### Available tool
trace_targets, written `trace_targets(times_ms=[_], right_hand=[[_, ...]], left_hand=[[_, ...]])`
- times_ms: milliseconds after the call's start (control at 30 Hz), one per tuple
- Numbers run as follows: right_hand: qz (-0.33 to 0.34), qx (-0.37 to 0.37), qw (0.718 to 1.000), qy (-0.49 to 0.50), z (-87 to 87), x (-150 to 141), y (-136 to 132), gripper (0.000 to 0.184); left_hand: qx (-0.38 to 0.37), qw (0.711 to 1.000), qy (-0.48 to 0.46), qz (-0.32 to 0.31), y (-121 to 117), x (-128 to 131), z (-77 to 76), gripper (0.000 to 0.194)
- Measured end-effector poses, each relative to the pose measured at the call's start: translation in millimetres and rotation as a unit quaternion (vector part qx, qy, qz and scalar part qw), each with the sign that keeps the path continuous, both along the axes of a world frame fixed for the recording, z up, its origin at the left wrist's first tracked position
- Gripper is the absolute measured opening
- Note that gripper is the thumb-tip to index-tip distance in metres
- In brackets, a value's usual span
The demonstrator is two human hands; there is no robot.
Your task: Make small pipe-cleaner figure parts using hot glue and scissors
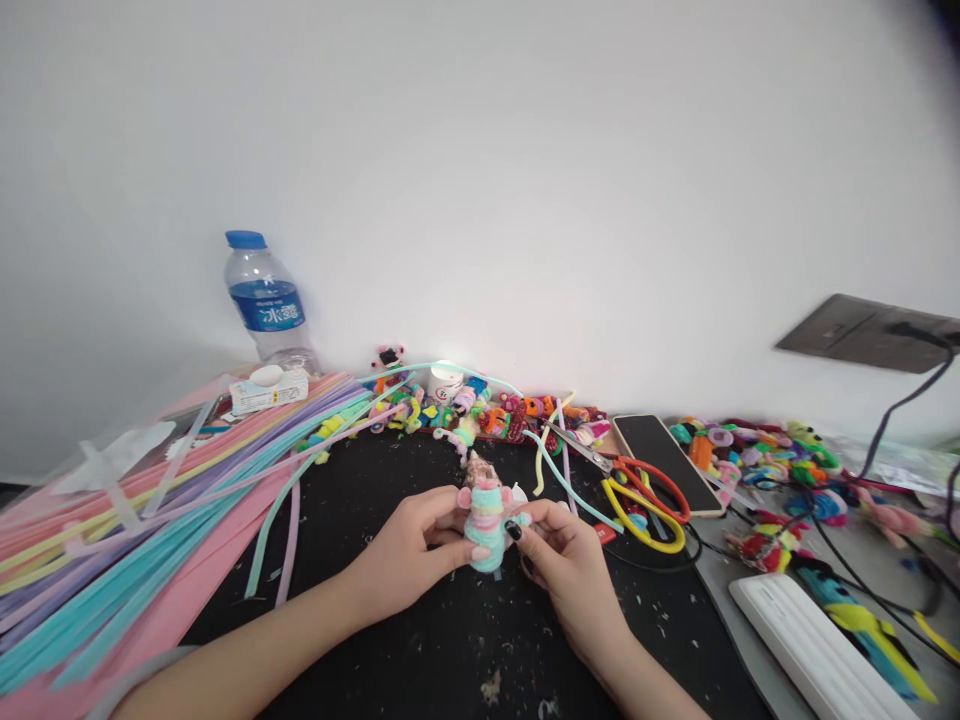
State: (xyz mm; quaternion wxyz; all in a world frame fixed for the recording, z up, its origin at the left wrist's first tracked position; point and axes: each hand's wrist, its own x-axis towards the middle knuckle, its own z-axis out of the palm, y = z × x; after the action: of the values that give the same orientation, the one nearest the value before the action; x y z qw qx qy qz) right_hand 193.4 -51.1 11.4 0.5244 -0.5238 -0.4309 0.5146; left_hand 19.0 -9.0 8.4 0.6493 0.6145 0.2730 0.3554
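Observation:
A small pipe-cleaner doll [487,540] in pastel blue, pink and yellow, with round pink ears, is held upright over the black mat [480,640]. My left hand [405,550] is closed around its left side, thumb pressed on the front of the body. On the doll's other side, my right hand [562,560] pinches a small pale-blue fuzzy piece [523,519] between thumb and forefinger. Whether that piece is joined to the doll I cannot tell. Just behind the doll is a brownish fuzzy figure [480,468], partly hidden.
Pastel pipe cleaners [150,540] cover the left side, near a water bottle [266,300]. Finished fuzzy figures [495,415] line the wall. Scissors [645,500] with red and yellow handles lie right, beside a phone [667,460]. A white power bank [810,640] and cables lie farther right.

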Motion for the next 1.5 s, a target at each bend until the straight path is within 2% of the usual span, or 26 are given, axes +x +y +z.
trace_targets(times_ms=[133, 333, 567, 767, 967, 1100, 1200, 1333, 1400, 1500], right_hand=[[0.011, 0.004, 1.0, -0.001, -0.3, 1, 1, 0.02], [0.026, 0.004, 1.0, -0.013, 0.2, 1, 0, 0.021], [0.013, 0.019, 0.999, -0.026, 1.4, 2, 1, 0.025], [0.027, 0.027, 0.998, -0.045, 5.1, 2, 1, 0.028], [0.045, 0.029, 0.998, -0.041, 5.4, 2, 1, 0.027], [0.016, 0.017, 0.999, -0.036, 2.0, 4, 1, 0.028], [-0.009, 0.009, 0.999, -0.03, 0.0, 7, 1, 0.027], [-0.01, 0.014, 1.0, -0.017, 0.2, 10, 1, 0.023], [-0.001, 0.017, 1.0, -0.012, 0.6, 10, 1, 0.022], [0.007, 0.029, 1.0, -0.008, 0.5, 11, 0, 0.021]], left_hand=[[0.006, 1.0, 0.02, 0.008, 0, -1, 0.8, 0.031], [0.024, 0.998, 0.057, 0.022, 0, -1, 0.3, 0.02], [0.013, 0.999, 0.035, 0.018, -1, -1, 0.9, 0.033], [0.02, 0.999, 0.044, 0.022, 0, -1, -0.8, 0.023], [0.016, 0.999, 0.036, 0.014, -2, -1, 1.0, 0.024], [0.038, 0.998, 0.043, 0.026, -2, -2, 2.1, 0.03], [0.075, 0.99, 0.071, 0.093, 3, -4, -2.1, 0.032], [0.125, 0.947, 0.152, 0.253, 15, -12, -9.8, 0.035], [0.141, 0.931, 0.2, 0.27, 22, -16, -11.9, 0.032], [0.154, 0.925, 0.215, 0.273, 30, -21, -13.5, 0.036]])
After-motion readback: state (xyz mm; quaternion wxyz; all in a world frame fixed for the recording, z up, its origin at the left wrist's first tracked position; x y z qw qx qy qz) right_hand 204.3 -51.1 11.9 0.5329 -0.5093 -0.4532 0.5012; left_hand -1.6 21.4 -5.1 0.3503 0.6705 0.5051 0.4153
